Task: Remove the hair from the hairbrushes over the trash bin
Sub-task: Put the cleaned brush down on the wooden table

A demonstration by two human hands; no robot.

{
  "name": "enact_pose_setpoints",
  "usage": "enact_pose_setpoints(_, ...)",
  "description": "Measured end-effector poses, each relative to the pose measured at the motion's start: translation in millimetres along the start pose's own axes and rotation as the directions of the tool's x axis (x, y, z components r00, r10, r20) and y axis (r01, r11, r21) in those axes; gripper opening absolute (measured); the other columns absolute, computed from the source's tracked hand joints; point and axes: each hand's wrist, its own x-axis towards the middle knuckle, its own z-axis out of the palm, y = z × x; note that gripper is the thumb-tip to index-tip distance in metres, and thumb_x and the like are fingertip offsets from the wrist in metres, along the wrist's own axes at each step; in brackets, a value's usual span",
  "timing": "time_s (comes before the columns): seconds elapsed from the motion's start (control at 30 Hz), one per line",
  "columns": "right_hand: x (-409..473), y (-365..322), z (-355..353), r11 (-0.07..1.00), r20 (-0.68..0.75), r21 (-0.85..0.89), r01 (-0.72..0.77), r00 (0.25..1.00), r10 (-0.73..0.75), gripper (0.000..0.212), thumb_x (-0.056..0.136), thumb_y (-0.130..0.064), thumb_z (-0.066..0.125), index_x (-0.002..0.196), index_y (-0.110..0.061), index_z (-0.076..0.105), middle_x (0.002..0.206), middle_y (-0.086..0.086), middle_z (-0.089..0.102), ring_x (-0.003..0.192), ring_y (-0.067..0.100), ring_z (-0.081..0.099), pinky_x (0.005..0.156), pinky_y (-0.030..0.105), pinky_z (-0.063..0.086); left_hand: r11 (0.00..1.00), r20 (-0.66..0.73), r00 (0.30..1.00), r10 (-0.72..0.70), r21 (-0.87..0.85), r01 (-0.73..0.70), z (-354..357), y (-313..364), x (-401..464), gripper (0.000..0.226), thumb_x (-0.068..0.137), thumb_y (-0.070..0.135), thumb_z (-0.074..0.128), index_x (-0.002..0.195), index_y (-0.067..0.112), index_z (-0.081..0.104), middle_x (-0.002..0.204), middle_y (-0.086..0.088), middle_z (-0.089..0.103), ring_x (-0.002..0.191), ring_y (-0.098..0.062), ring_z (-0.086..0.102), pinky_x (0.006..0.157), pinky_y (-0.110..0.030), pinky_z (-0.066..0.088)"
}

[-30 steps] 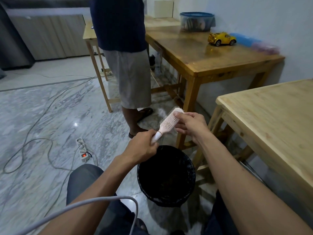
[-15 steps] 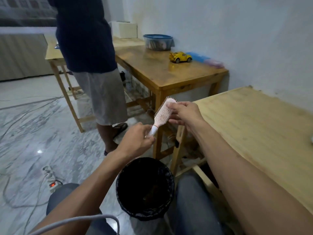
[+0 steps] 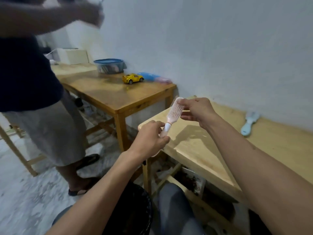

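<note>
i've got the pink brush (image 3: 175, 111) up in front of me, tilted, head up and to the right, bristles facing left and toward the far worktop. left hand (image 3: 149, 139) is wrapped around the white handle, fingers closed on it, low end of the handle hidden in the palm. right hand (image 3: 196, 110) is at the brush head, thumb and fingertips pinching at the top right edge of the head; can't tell if there's hair between the fingers, too small. bristles look mostly clean from here but it's blurry.

the brush hangs over the near corner of the light wood worktop (image 3: 211, 146), not over the bin. bin (image 3: 133, 212) is black, down at the bottom of the view between my knees, partly covered by my left forearm, well below and left of the brush. inside is dark, can't read the contents.

second brush (image 3: 249, 123), light blue, lies flat on the same worktop near the wall, well apart from my hands, handle toward me.

behind it a darker wood worktop (image 3: 118, 97) carries a yellow toy car (image 3: 133, 78), a clear tub with a blue lid (image 3: 109, 66), a blue flat thing (image 3: 149, 76) beside the car and a white box (image 3: 73, 55) further back.

another person (image 3: 33, 92) stands at left in a dark top and grey shorts, sandals on, arm raised and motion-blurred. floor is pale marble. under the near worktop is a shelf with clutter, not readable.
</note>
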Motion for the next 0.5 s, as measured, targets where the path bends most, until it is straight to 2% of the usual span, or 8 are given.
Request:
enact_pose_setpoints(0.13,4.0,-6.6,-44.4,1.000,-0.090,-0.014,-0.008,0.996,0.006,0.048,0.085,-0.019,0.084,0.118,0.012,0.068,0.109,0.021,0.077,0.058,0.018,0.075,0.054,0.028,0.063,0.999,0.058,0.998,0.039,0.024,-0.041,21.5,27.5,28.0,0.047,0.086,0.031,0.072,0.129,0.012,0.067,0.105,-0.005,0.069,0.090,-0.022,0.061,0.076,-0.039,0.052)
enact_pose_setpoints(0.3,12.3,-16.0,-98.3,0.997,-0.143,-0.055,-0.052,0.989,0.043,0.032,0.088,-0.016,0.082,0.107,0.008,0.073,0.111,0.018,0.077,0.078,0.026,0.078,0.066,0.030,0.067,0.997,0.133,0.988,0.075,0.001,-0.076,49.9,58.7,59.9,0.034,0.083,0.029,0.067,0.114,0.014,0.071,0.095,-0.003,0.070,0.087,-0.025,0.063,0.071,-0.040,0.052)
enact_pose_setpoints(0.4,22.3,-18.8,-124.3,0.993,-0.179,-0.096,-0.075,0.982,0.057,0.029,0.089,-0.013,0.081,0.106,0.008,0.073,0.108,0.018,0.078,0.080,0.027,0.079,0.070,0.031,0.067,0.995,0.161,0.982,0.103,-0.011,-0.103,69.9,75.1,76.4,0.016,0.082,0.028,0.066,0.089,0.014,0.065,0.085,-0.004,0.066,0.079,-0.027,0.061,0.060,-0.037,0.044)
enact_pose_setpoints(0.5,37.2,-19.1,-147.3,0.980,-0.222,-0.173,-0.100,0.973,0.060,0.032,0.087,-0.018,0.082,0.106,0.006,0.074,0.109,0.016,0.078,0.078,0.023,0.076,0.070,0.029,0.066,0.992,0.186,0.975,0.123,-0.033,-0.119,90.0,85.8,94.1,0.018,0.082,0.027,0.066,0.077,0.012,0.058,0.076,-0.004,0.060,0.071,-0.028,0.058,0.055,-0.033,0.034)
